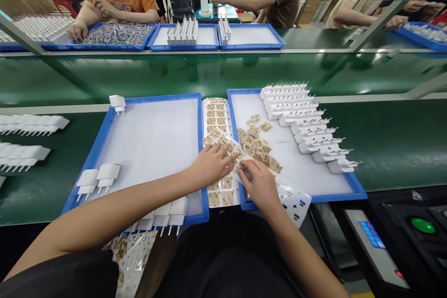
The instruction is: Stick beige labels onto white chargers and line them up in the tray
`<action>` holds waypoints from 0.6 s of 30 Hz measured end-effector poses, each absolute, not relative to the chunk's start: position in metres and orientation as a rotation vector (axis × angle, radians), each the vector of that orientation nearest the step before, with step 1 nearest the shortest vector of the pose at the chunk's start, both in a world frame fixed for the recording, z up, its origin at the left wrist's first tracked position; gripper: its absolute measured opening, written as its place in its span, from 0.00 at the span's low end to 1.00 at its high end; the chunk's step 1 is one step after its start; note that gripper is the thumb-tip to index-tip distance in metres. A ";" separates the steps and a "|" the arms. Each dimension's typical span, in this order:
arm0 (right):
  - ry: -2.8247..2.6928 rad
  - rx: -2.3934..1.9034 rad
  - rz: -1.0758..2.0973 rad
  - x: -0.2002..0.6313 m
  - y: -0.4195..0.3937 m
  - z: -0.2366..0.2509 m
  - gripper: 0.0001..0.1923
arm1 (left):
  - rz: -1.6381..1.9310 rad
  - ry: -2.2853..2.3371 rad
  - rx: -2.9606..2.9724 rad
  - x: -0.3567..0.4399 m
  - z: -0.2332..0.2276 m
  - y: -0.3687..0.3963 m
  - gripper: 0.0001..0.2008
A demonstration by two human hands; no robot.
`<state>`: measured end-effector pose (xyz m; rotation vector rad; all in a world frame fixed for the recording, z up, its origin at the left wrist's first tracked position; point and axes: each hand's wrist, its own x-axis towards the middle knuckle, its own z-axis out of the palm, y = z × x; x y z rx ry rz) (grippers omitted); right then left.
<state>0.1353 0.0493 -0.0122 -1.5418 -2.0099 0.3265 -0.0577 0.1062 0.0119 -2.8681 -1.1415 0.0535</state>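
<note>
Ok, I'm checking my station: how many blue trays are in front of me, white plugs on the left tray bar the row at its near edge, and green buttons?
Blue trays: 2
White plugs: 3
Green buttons: 1
Total: 6

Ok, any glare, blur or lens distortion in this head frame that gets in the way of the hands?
Head view: wide-angle bend bows the green belt and the frame edges; overhead lights glare on it. The left hand and right hand on the label sheet are sharp and evenly lit, with soft shadows.
</note>
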 end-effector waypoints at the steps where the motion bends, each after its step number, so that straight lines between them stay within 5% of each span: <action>1: -2.005 -1.551 0.338 0.134 0.050 -0.011 0.06 | 0.059 -1.132 -2.870 -0.058 0.012 0.107 0.25; 18: -2.067 -1.301 0.483 0.171 0.048 0.006 0.08 | 0.021 -1.147 -2.946 -0.061 0.012 0.109 0.25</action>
